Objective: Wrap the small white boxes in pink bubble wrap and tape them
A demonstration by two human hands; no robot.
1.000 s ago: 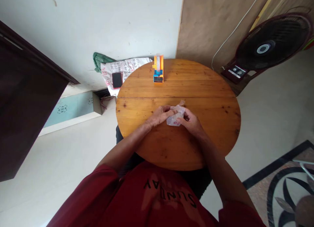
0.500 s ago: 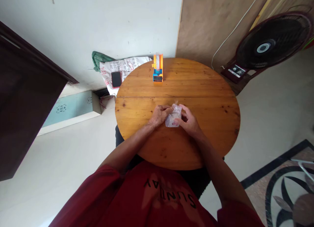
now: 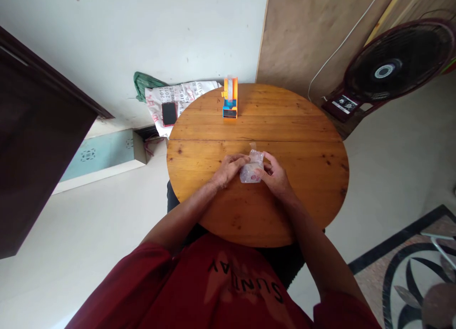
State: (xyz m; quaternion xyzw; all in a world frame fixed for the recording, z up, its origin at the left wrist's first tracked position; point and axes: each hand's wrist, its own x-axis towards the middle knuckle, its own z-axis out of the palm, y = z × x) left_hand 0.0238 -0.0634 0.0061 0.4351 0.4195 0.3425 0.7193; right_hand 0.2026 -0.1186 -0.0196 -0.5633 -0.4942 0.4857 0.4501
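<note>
A small bundle in clear plastic wrap [image 3: 252, 171], with a reddish mark near its lower right, rests on the round wooden table [image 3: 302, 129]. A short flap of clear film stands up at its far end. My left hand [image 3: 230, 169] is closed at the bundle's left side, thumb and fingers pressed on the wrap. From the right, my right hand [image 3: 275, 176] grips the bundle, its thumb on the near part and its fingers at the far right corner.
An orange and blue tape dispenser [image 3: 230, 103] stands at the table's far side. Beyond the table's left edge, a dark phone [image 3: 169, 114] lies on a printed white sack [image 3: 190, 92]. A large fan [image 3: 384, 71] is at the far right.
My left hand has shifted slightly left along the bundle's edge. The film flap at the far end now stands further left and shows more. My right hand has barely moved.
</note>
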